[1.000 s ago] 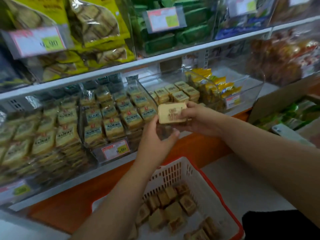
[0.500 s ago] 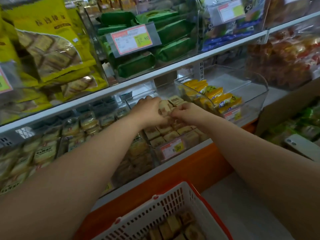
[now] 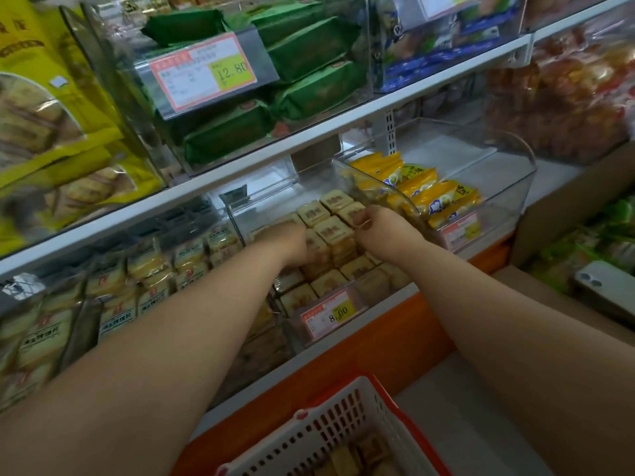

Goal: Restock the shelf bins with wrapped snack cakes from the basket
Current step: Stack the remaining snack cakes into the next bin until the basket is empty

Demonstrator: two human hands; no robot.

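So the shelf [image 3: 343, 111] runs across the whole shot, with green packs [image 3: 309, 68] in a bin up top and yellow packets [image 3: 422, 190] in the clear bin to the right. The middle clear bin [image 3: 261, 201] on the lower shelf is where the snack cakes [image 3: 330, 231] are, stacked in rows of tan squares, with an 8.00 price tag [image 3: 328, 314] on its front. The white basket [image 3: 323, 427] with the red rim sits at the bottom of the view, a few more cakes inside.

Both arms reach into that middle bin. The left hand [image 3: 287, 240] lies down on the cakes at the left side, and I can't tell how its fingers are set since they're tucked out of sight. The right hand [image 3: 381, 228] has its fingers curled, pinching the edge of a cake at the top right of the stack.
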